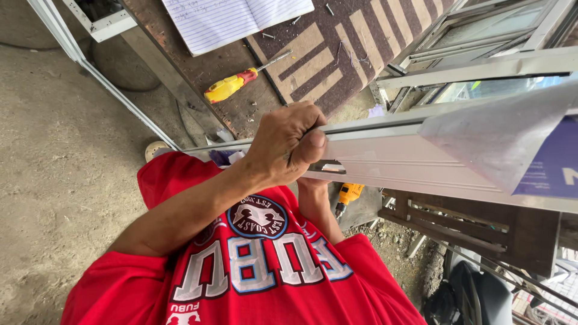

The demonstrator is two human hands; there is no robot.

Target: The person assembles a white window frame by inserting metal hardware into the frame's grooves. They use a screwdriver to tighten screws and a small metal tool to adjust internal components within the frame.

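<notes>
Head view, looking down over a red printed shirt (253, 271). Centre of frame: the left hand (288, 144) is curled in a tight fist over the upper edge of a long pale aluminium frame section (391, 156), thumb pressed flat against its face beside a small dark slot (328, 167). The section runs from centre left to the right edge, where a peeled sheet of protective film (506, 138) hangs over it. The right hand is hidden behind the section; only its forearm (319, 207) shows below, so its fingers cannot be judged. Upper centre: a yellow-and-red screwdriver (238, 83) and a lined notebook (235, 18), cut off at the top, lie on a worn bench (205, 72). Below the section, an orange drill (348, 195) is partly hidden.
</notes>
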